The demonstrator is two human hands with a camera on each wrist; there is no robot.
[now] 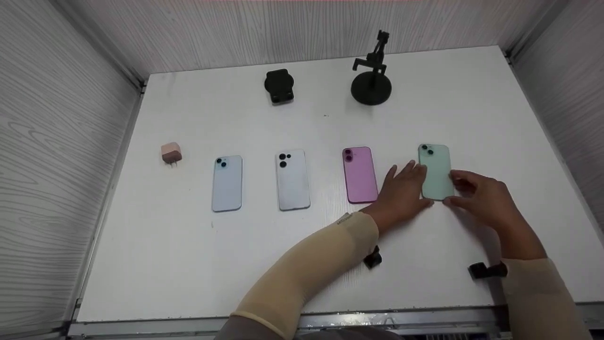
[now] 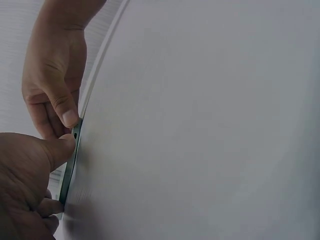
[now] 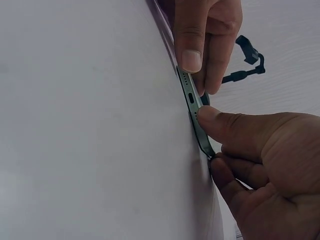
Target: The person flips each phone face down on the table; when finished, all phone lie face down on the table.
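A mint-green smartphone [image 1: 436, 172] lies back up on the white table, its camera corner at the far left. My left hand [image 1: 400, 193] holds its near left corner, fingers along the left side and thumb on the bottom edge. With curled fingers on the right side and thumb at the bottom edge, my right hand [image 1: 486, 198] grips the other near corner. The right wrist view shows the phone's bottom edge with its charging port [image 3: 191, 97] between both thumbs. Just left of my left hand lies a pink smartphone [image 1: 359, 174].
A white smartphone [image 1: 293, 182] and a pale blue smartphone [image 1: 227, 184] continue the row leftward. A pink charger plug [image 1: 171, 153] lies at far left. Behind stand a black phone stand [image 1: 371, 87] and a black folded holder [image 1: 279, 86]. Panels [image 1: 566, 85] enclose the table.
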